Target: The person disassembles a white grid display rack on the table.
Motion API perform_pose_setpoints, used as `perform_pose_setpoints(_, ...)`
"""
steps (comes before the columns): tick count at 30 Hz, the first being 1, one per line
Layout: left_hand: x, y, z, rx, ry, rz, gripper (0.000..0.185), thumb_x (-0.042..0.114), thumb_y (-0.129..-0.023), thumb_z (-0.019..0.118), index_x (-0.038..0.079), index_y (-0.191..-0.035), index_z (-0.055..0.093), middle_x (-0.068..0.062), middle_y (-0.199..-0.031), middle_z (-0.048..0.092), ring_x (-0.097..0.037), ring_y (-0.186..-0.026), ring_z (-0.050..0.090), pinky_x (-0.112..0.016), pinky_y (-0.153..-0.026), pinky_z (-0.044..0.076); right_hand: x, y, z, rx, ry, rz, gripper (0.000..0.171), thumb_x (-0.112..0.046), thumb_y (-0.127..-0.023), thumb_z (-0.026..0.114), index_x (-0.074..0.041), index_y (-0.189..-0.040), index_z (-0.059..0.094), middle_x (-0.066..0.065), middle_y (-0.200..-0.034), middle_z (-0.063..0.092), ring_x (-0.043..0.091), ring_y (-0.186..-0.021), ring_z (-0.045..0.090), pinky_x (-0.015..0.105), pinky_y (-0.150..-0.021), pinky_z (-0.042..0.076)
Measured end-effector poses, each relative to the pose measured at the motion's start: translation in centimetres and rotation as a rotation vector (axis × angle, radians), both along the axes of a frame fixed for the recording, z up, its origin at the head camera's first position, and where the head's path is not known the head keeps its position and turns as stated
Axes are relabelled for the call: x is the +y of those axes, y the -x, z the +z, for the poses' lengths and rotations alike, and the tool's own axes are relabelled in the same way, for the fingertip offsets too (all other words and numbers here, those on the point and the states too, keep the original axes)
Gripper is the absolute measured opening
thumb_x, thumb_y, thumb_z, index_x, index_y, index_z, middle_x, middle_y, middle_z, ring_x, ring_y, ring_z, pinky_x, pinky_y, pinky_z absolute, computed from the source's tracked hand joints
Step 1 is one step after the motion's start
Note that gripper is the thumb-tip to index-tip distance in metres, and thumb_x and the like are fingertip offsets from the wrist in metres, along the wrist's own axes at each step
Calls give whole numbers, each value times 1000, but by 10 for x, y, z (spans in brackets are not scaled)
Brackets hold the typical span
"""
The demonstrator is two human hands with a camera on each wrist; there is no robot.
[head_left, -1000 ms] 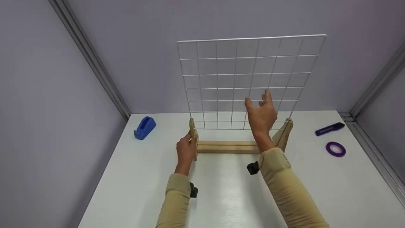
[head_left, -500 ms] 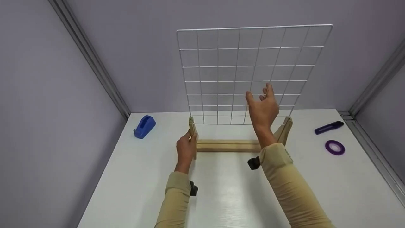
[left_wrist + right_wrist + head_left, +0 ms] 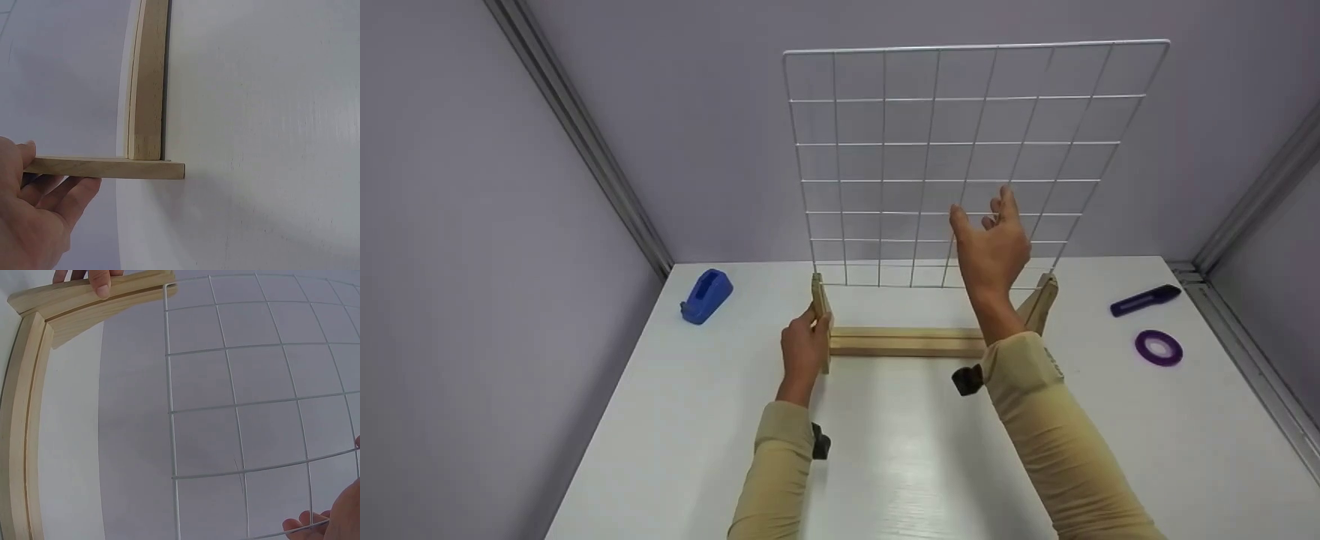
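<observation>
A white wire grid panel [image 3: 915,180] stands tilted above a wooden base, its lower edge level with the tops of the two side pieces. My right hand [image 3: 994,251] holds the panel low and right of its middle. In the right wrist view its fingertips [image 3: 306,520] show behind the wires. My left hand [image 3: 804,345] grips the left wooden side piece [image 3: 823,337], thumb on the inner face and fingers outside. A wooden crossbar [image 3: 907,343] joins the side pieces. My right forearm partly covers the right side piece [image 3: 1041,304].
On the white table [image 3: 885,465], a blue tape dispenser [image 3: 707,296] lies at the back left. To the right are a dark purple utility knife [image 3: 1145,300] and a purple ring [image 3: 1159,348]. A grey wall [image 3: 720,150] rises directly behind the table.
The panel has risen with my right hand, its lower edge now higher against the side pieces. My left hand keeps its grip on the left side piece, and the wooden base stays put.
</observation>
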State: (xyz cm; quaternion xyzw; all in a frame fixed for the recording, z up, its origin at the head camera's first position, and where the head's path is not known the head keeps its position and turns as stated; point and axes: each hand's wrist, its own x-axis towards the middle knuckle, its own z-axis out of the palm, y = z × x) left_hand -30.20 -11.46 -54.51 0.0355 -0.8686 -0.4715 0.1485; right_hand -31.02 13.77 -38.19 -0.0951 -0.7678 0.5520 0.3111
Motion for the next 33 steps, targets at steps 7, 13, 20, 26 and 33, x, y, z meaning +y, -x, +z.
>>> perform_pose_setpoints(7, -1, 0, -1, 15, -2, -4, 41, 22, -104, 60, 1, -139, 61, -21, -122, 72, -34, -108, 73, -47, -88, 62, -1, -1, 5, 10, -8, -1, 76, -37, -92, 74, -11, -155, 42, 12, -150, 56, 28, -130, 62, 37, -105, 54)
perform_pose_setpoints(13, -1, 0, -1, -6, -16, -2, 41, 21, -104, 60, 2, -140, 60, -20, -125, 71, -33, -111, 72, -48, -90, 61, -1, -2, 10, 6, -8, -2, 75, -37, -92, 73, -12, -155, 42, 11, -150, 56, 27, -129, 63, 36, -106, 54)
perform_pose_setpoints(20, 0, 2, -1, -13, 0, -9, 40, 21, -104, 59, 4, -140, 60, -18, -124, 72, -32, -111, 72, -47, -91, 61, -1, -6, 18, 14, 21, 14, 75, -36, -92, 74, -13, -156, 41, 10, -150, 56, 27, -130, 62, 34, -106, 54)
perform_pose_setpoints(26, 0, 2, 0, -19, -12, -12, 41, 22, -104, 60, 3, -141, 60, -19, -126, 71, -32, -112, 72, -47, -91, 61, 0, -9, 25, 29, 18, 25, 76, -37, -92, 74, -13, -156, 41, 9, -152, 54, 24, -131, 61, 34, -105, 54)
perform_pose_setpoints(33, -3, 1, -5, -22, -29, -2, 46, 26, -103, 61, 7, -144, 57, -16, -131, 69, -31, -114, 71, -47, -92, 61, 5, -13, 30, 19, -2, 44, 79, -37, -92, 74, -11, -157, 37, 9, -153, 52, 25, -133, 60, 35, -103, 56)
